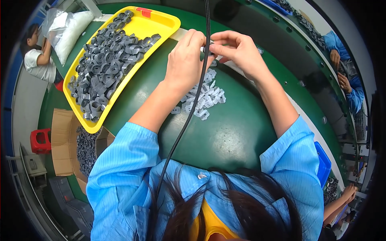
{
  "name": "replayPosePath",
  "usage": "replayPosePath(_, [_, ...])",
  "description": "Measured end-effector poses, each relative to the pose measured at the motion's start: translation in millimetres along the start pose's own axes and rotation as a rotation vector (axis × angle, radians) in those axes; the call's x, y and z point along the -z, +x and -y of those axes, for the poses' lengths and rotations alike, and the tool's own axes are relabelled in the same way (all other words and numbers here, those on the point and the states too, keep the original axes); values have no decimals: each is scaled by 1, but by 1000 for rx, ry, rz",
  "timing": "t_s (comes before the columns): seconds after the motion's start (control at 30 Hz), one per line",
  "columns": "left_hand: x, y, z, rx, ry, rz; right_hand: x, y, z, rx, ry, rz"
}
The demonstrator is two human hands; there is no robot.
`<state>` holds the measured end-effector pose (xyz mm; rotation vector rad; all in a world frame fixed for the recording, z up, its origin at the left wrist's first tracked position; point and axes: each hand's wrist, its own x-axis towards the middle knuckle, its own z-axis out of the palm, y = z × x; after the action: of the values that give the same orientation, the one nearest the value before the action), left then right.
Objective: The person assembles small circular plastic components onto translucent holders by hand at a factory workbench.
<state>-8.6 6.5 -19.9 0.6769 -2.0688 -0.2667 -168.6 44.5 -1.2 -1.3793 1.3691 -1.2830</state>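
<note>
My left hand [185, 60] and my right hand [240, 52] meet over the far side of the green table. Between their fingertips sits a small dark grey plastic part [210, 51], mostly covered by the fingers and by a black cable that crosses in front. Both hands are closed on it. Just below them, a loose pile of small translucent white plastic pieces [206, 98] lies on the tabletop. To the left of my left hand is a yellow tray [163, 25] with many dark grey ring-like plastic parts [106, 66] heaped in it.
The black cable [189, 116] hangs down across the middle. At lower left stands an open cardboard box [62, 140] of grey parts, near a red stool [40, 141]. A blue tray [323, 162] is by my right elbow. Other people work at far left and right.
</note>
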Motion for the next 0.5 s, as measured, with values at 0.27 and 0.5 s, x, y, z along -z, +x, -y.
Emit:
replayPosePath(0.27, [2,2,8,-113,-248,161,28,2,13,-232,101,382])
replayPosePath(0.5, [8,11,11,-128,-340,92,9,-3,21,46,-144,188])
